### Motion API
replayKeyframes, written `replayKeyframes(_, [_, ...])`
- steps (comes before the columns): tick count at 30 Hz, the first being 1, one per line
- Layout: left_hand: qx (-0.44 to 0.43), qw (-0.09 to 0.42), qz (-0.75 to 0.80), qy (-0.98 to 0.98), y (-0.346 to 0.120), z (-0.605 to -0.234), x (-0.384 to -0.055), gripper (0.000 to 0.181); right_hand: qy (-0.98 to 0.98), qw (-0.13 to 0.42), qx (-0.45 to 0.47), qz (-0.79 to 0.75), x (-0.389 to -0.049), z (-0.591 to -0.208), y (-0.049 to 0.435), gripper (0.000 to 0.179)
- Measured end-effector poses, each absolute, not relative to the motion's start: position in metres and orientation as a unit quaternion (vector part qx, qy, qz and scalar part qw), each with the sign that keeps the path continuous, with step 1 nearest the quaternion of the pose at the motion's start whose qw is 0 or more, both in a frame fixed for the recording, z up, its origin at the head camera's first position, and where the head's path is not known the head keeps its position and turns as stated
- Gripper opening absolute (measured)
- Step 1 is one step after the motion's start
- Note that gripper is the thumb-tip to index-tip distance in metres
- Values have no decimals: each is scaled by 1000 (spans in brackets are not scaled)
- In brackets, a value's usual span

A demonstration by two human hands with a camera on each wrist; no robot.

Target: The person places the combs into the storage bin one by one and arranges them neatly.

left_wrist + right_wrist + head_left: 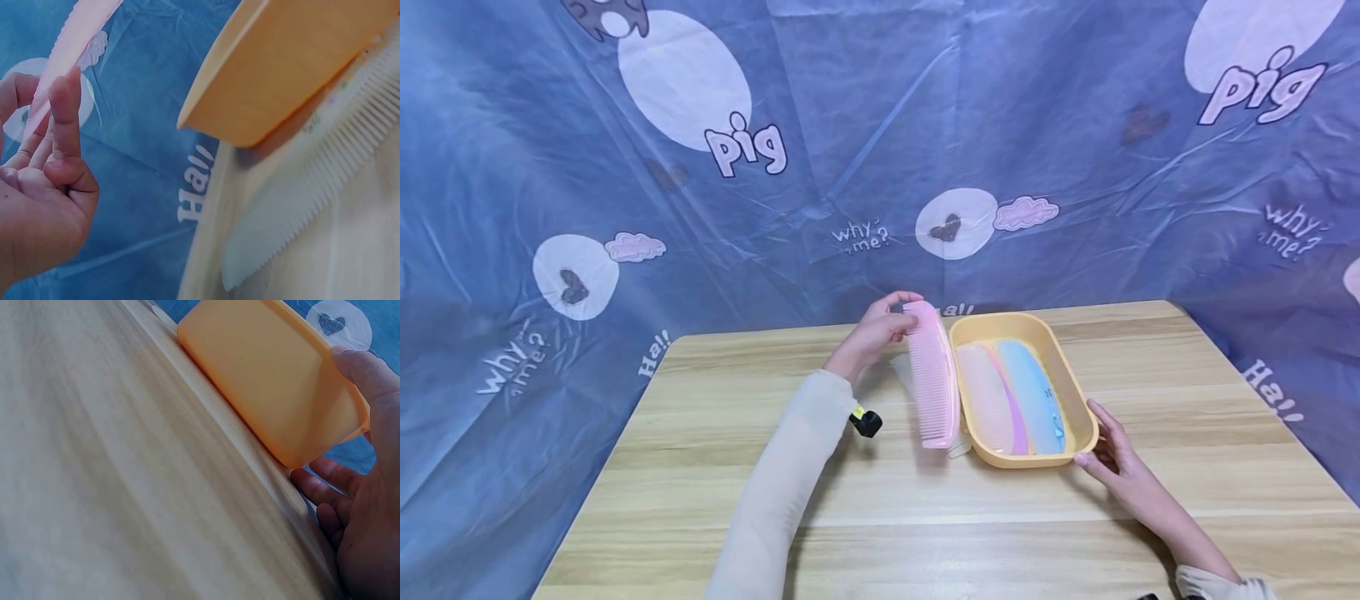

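My left hand pinches a pink comb near its far end, thumb against the fingers. The comb hangs with its teeth to the left, beside a yellow plastic tub. Below it on the table lies a pale whitish comb, mostly covered by the pink one in the head view. Inside the tub rest a pink-and-purple comb and a light blue comb, side by side. My right hand holds the tub's near right corner, thumb on the rim and fingers round the side.
The wooden table carries everything, its far edge close behind the tub. A blue printed cloth hangs behind and around the sides. A small black wrist camera sticks out from the left sleeve.
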State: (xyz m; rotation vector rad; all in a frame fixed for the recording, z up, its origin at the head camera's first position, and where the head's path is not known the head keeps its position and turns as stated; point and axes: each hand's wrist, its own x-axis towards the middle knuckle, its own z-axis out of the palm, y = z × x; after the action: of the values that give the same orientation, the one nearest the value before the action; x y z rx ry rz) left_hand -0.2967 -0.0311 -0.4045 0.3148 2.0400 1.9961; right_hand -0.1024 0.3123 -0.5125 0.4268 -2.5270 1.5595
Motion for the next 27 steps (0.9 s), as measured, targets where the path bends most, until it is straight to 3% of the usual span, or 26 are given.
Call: replayKeyframes(27, [115,125,688,706,35,-373,-303,39,-843,73,146,513,-101,-513,318,80])
